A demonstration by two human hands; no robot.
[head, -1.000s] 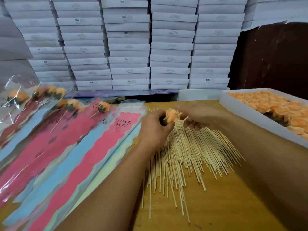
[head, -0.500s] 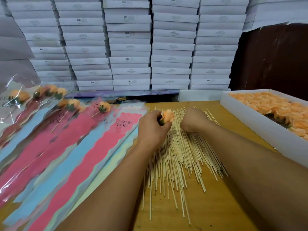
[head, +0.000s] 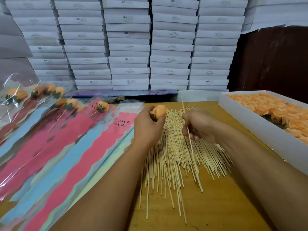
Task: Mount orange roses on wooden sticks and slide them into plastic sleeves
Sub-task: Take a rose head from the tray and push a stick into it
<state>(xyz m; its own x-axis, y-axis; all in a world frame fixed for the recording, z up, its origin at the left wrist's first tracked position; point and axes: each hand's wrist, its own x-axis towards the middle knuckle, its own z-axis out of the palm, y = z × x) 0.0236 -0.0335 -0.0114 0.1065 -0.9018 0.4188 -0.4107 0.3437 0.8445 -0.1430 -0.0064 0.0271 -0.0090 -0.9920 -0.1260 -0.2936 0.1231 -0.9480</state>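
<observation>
Between your hands lies the risk: your left hand (head: pixel 148 126) grips one orange rose (head: pixel 159 112) and your right hand (head: pixel 199 125) pinches a single stick (head: pixel 190 144), raised off the stick pile (head: pixel 180 157). Aimed off-centre, the thin stick could snap or tear the rose. The sleeves (head: pixel 70 147) lie left on the desk (head: pixel 216 205); the rose box (head: pixel 260 124) sits to the right.

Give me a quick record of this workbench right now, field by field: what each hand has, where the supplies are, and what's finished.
left hand: holds one orange rose
right hand: grips a single wooden stick, lifted off the pile
stick pile: spread on the wooden table, between the arms
rose box: white, at right, filled with orange roses
empty sleeves: pink and blue, printed LOVE YOU, at left
finished roses: sleeved, far left
stage: rose not yet on stick
</observation>
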